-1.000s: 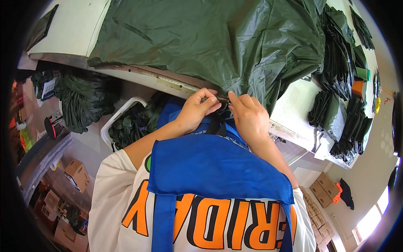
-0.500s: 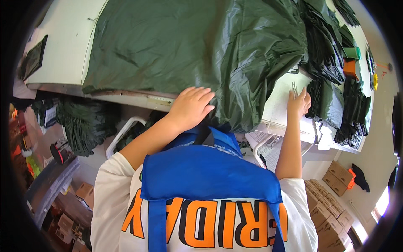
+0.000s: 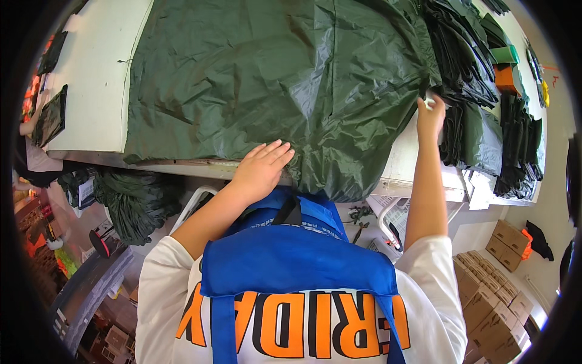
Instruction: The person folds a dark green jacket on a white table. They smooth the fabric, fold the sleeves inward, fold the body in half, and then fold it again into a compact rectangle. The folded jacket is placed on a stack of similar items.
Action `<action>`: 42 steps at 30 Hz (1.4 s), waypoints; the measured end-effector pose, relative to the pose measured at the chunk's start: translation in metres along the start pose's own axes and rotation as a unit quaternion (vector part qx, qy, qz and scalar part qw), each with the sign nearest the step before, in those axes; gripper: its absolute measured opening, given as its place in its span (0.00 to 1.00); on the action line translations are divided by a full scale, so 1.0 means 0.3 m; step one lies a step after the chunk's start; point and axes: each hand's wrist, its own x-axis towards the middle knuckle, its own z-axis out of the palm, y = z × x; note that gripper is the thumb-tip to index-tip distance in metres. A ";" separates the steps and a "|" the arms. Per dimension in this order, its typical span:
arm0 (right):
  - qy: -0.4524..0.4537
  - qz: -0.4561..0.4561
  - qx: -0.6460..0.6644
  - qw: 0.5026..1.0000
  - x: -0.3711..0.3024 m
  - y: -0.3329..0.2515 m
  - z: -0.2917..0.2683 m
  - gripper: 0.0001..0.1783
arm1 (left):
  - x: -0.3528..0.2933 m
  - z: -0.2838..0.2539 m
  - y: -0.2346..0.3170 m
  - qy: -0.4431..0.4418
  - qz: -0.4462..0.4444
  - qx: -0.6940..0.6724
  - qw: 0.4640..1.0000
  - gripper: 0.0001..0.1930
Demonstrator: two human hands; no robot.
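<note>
A large dark green sheet of shiny fabric (image 3: 224, 91), creased and with a seam running through it, lies over the white table and hangs past its near edge. My left hand (image 3: 262, 170) rests on its near edge, fingers stretched and lying flat. At the fabric's right side is my right hand (image 3: 430, 118), its fingers curled and slightly blurred beside a gathered, dark part of the edge. Whatever the right fingers hold is hidden; the snips seen earlier do not show.
Folded dark green bundles (image 3: 464, 57) line the table's right side, near a green roll (image 3: 505, 54) and an orange box (image 3: 507, 80). Below left hangs bunched green fabric (image 3: 139, 200). Cardboard boxes (image 3: 494, 315) stand on the floor at right. Another person's arm shows at far left.
My right hand has moved up to the fabric's right edge, and the small metal snips are out of sight. The fabric lies flatter on the right. My left hand stays on the near edge.
</note>
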 end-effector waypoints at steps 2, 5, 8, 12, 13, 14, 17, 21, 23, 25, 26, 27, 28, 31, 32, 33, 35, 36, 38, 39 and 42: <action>0.004 0.077 0.248 0.966 -0.235 -0.108 -0.108 0.24 | 0.000 0.005 0.007 0.031 0.012 0.030 0.999 0.26; 0.113 0.251 0.360 0.892 -0.678 -0.004 -0.179 0.14 | 0.011 0.004 0.001 0.046 0.035 0.053 0.997 0.26; 0.034 0.455 0.346 0.820 -1.031 0.100 -0.131 0.19 | 0.025 -0.011 -0.015 0.046 0.071 0.054 0.995 0.26; -0.316 0.337 0.473 0.750 -1.067 0.044 -0.020 0.37 | 0.038 -0.021 -0.037 0.047 0.117 0.055 0.991 0.26; -0.397 0.330 0.405 0.754 -1.039 0.009 -0.025 0.34 | 0.042 -0.015 -0.046 0.043 0.119 0.052 0.991 0.27; -0.474 0.319 0.332 0.751 -1.007 -0.031 -0.057 0.31 | 0.049 -0.014 -0.053 0.041 0.122 0.048 0.990 0.27; -0.435 0.204 0.265 0.836 -1.012 -0.022 -0.174 0.23 | 0.049 -0.031 -0.068 0.006 0.128 0.062 0.990 0.28; -0.387 0.413 0.508 0.649 -0.980 -0.179 -0.562 0.28 | 0.043 -0.076 -0.041 -0.040 0.105 0.063 0.992 0.28; -0.669 0.353 0.176 0.629 -1.004 -0.193 -0.620 0.31 | 0.045 -0.073 -0.037 -0.040 0.101 0.078 0.991 0.28; -0.663 0.330 0.171 0.650 -1.128 -0.204 -0.620 0.28 | 0.046 -0.060 -0.026 -0.040 0.099 0.093 0.990 0.27; -0.661 0.318 0.166 0.658 -1.149 -0.201 -0.620 0.27 | 0.048 -0.053 -0.023 -0.041 0.099 0.100 0.989 0.27; -0.663 0.334 0.146 0.654 -1.136 -0.191 -0.641 0.26 | 0.049 -0.045 -0.019 -0.041 0.098 0.108 0.988 0.26; -0.665 0.348 0.125 0.650 -1.102 -0.195 -0.676 0.26 | 0.042 -0.026 -0.023 -0.027 0.105 0.098 0.989 0.25; -0.524 0.456 0.279 0.663 -1.072 -0.024 -0.785 0.21 | 0.027 0.012 -0.046 0.015 0.127 0.058 0.990 0.23; -0.410 0.436 0.426 0.679 -1.060 0.050 -0.812 0.21 | 0.032 0.012 -0.046 0.011 0.125 0.052 0.991 0.23; -0.335 0.406 0.496 0.690 -0.984 0.014 -0.802 0.19 | 0.032 0.010 -0.046 0.005 0.122 0.047 0.991 0.23; -0.178 0.330 0.626 0.683 -0.699 -0.177 -0.717 0.16 | 0.024 -0.002 -0.030 -0.033 0.111 0.057 0.992 0.24; -0.186 0.195 0.473 0.839 -0.609 -0.298 -0.637 0.16 | 0.025 -0.012 -0.016 -0.061 0.099 0.067 0.991 0.24; -0.293 0.185 0.785 0.513 -0.455 -0.740 -0.435 0.16 | 0.024 -0.014 -0.009 -0.104 0.069 0.071 0.990 0.23; -0.347 0.212 0.848 0.341 -0.389 -0.973 -0.355 0.16 | 0.027 -0.008 -0.009 -0.107 0.068 0.050 0.991 0.23; -0.450 -0.137 0.499 0.727 -0.521 -1.386 -0.264 0.23 | -0.011 0.058 -0.052 -0.030 0.074 -0.026 0.996 0.23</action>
